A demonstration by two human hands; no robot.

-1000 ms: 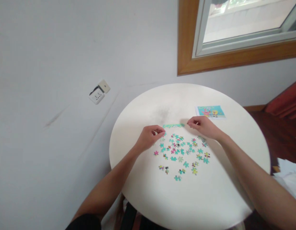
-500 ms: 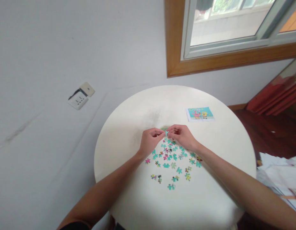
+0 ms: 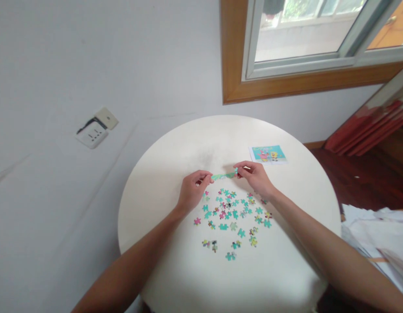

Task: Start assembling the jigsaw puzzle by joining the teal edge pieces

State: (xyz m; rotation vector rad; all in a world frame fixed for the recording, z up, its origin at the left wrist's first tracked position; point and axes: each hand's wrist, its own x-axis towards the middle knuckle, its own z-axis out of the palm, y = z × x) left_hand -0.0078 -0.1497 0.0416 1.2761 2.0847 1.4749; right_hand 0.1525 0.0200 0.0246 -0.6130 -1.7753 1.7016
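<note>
A narrow strip of joined puzzle pieces, green and turquoise, lies across the far middle of the table. My left hand is closed, thumb and fingers pinching the strip's left end. At the other end, my right hand pinches a small turquoise puzzle piece close to the strip; whether the two touch I cannot tell. Nearer to me, several loose puzzle pieces in turquoise, pink and yellow are scattered between my forearms. Beyond my right hand lies a picture card with pink and yellow cartoon figures.
The round white table stands against a wall with a socket. A wood-framed window is above its far side. Papers are piled to the right, below a red curtain.
My hands have moved apart, my left to the left and my right to the right, uncovering the strip between them. The turquoise piece has gone right with my right hand. The view has shifted slightly.
</note>
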